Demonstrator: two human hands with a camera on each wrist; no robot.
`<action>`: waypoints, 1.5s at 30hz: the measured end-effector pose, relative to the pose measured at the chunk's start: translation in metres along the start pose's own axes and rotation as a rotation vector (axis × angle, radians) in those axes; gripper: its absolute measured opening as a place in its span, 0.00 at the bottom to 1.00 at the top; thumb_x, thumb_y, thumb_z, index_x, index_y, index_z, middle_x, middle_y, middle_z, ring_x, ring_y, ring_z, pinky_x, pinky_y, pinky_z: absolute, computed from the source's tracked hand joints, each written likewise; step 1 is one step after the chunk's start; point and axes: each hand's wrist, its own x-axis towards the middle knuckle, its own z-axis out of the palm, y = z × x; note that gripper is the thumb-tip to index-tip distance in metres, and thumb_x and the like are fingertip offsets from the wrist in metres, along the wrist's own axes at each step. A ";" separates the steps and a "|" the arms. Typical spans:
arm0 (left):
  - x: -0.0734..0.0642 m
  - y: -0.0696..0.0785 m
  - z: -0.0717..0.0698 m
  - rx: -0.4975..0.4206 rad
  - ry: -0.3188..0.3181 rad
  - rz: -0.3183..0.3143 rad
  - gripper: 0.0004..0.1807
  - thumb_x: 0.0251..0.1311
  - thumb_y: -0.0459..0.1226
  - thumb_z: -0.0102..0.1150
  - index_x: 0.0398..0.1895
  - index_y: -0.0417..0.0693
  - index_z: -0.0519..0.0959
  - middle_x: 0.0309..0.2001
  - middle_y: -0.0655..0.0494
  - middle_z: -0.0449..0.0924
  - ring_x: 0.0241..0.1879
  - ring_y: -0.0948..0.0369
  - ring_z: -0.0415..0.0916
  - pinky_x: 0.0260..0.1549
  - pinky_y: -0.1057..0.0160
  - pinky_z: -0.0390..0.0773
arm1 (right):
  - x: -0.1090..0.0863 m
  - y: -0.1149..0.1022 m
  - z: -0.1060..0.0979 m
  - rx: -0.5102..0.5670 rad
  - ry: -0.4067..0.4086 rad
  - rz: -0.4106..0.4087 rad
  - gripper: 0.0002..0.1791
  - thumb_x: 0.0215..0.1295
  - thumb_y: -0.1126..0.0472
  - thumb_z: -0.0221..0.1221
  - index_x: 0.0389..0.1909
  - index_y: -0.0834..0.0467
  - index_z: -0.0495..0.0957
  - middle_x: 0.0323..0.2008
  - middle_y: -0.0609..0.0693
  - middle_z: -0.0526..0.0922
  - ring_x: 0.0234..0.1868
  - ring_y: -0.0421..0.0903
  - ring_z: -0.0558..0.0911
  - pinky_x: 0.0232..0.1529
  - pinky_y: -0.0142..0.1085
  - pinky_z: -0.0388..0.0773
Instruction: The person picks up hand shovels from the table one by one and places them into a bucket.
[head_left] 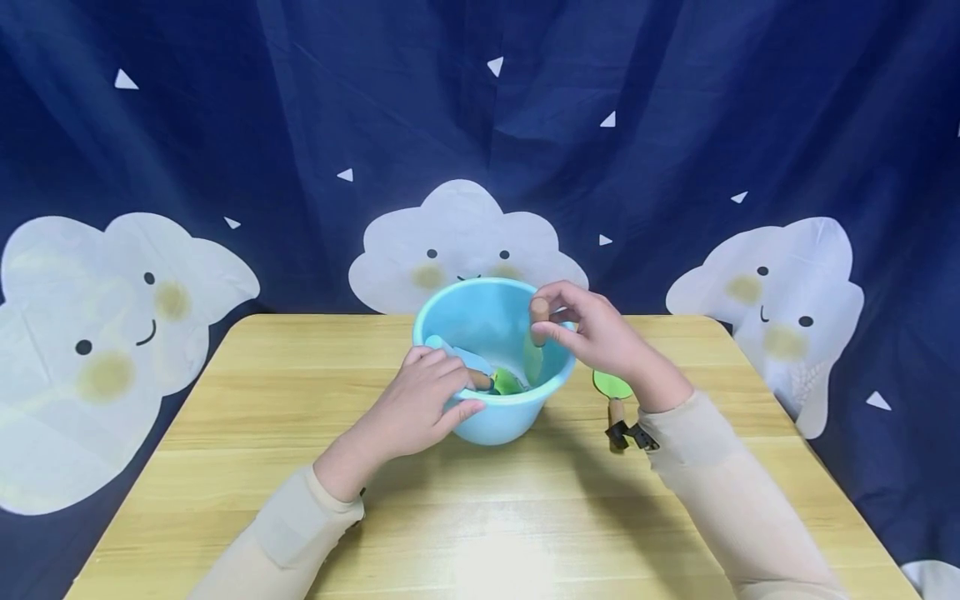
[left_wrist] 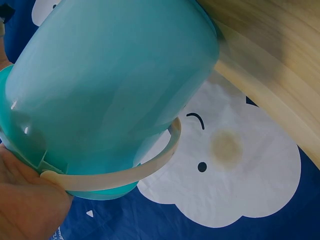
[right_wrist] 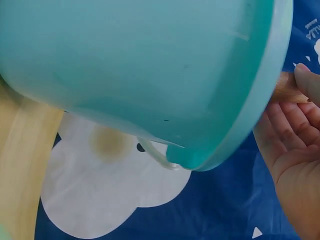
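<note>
A light blue bucket [head_left: 498, 421] stands at the middle of the table, its pale carrying handle [left_wrist: 125, 177] hanging on the far side. My left hand [head_left: 420, 400] grips the near left rim, fingers over the edge and thumb along the outside. Between thumb and fingers, my right hand [head_left: 588, 329] pinches the wooden handle of a small green-bladed garden tool [head_left: 539, 310] over the right rim; its blade points down into the bucket. Inside lie another garden tool [head_left: 507, 382], with a wooden handle and green head, and a light blue piece [head_left: 472, 360].
A third garden tool [head_left: 613, 386], green-headed with a wooden handle, lies on the wooden table [head_left: 300, 375] right of the bucket, beneath my right wrist. Behind the table's far edge hangs a dark blue curtain [head_left: 420, 108] with smiling clouds.
</note>
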 end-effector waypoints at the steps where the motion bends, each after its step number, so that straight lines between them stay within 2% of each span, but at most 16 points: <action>1: 0.000 0.000 0.000 0.000 -0.004 -0.002 0.23 0.74 0.57 0.44 0.48 0.54 0.82 0.43 0.64 0.82 0.46 0.61 0.72 0.56 0.53 0.61 | 0.000 0.001 0.001 0.001 -0.002 0.002 0.11 0.64 0.69 0.65 0.42 0.60 0.74 0.46 0.52 0.80 0.42 0.46 0.85 0.48 0.38 0.82; 6: 0.000 0.001 -0.001 0.002 -0.006 -0.001 0.20 0.74 0.56 0.47 0.48 0.53 0.82 0.43 0.64 0.83 0.46 0.61 0.72 0.56 0.53 0.62 | 0.000 0.004 0.004 0.002 -0.023 0.022 0.11 0.65 0.68 0.65 0.44 0.59 0.74 0.46 0.50 0.80 0.42 0.45 0.85 0.48 0.38 0.82; 14: 0.001 0.000 0.000 0.006 -0.008 0.000 0.20 0.74 0.55 0.47 0.48 0.54 0.82 0.43 0.63 0.83 0.45 0.61 0.72 0.56 0.53 0.62 | 0.004 0.006 0.008 -0.001 -0.071 0.065 0.12 0.64 0.68 0.66 0.45 0.58 0.74 0.44 0.49 0.80 0.44 0.45 0.83 0.51 0.40 0.80; 27: 0.000 0.002 -0.002 0.004 -0.011 -0.009 0.18 0.73 0.54 0.50 0.48 0.54 0.82 0.44 0.63 0.83 0.45 0.61 0.72 0.56 0.53 0.62 | 0.014 0.009 0.014 -0.038 -0.134 0.052 0.12 0.64 0.66 0.66 0.46 0.58 0.75 0.43 0.49 0.80 0.48 0.46 0.83 0.54 0.41 0.79; 40: 0.001 0.003 -0.002 -0.003 -0.001 0.000 0.20 0.75 0.56 0.45 0.48 0.55 0.82 0.44 0.63 0.83 0.45 0.61 0.72 0.56 0.53 0.62 | 0.020 0.015 0.018 -0.049 -0.201 0.055 0.12 0.61 0.69 0.68 0.41 0.55 0.75 0.42 0.47 0.79 0.50 0.46 0.82 0.55 0.42 0.79; 45: 0.001 0.003 -0.002 0.000 -0.006 -0.001 0.19 0.74 0.55 0.48 0.47 0.54 0.82 0.44 0.63 0.83 0.45 0.61 0.72 0.56 0.53 0.62 | 0.022 0.016 0.020 -0.050 -0.219 0.047 0.12 0.62 0.69 0.67 0.40 0.55 0.75 0.43 0.47 0.79 0.50 0.46 0.83 0.55 0.42 0.79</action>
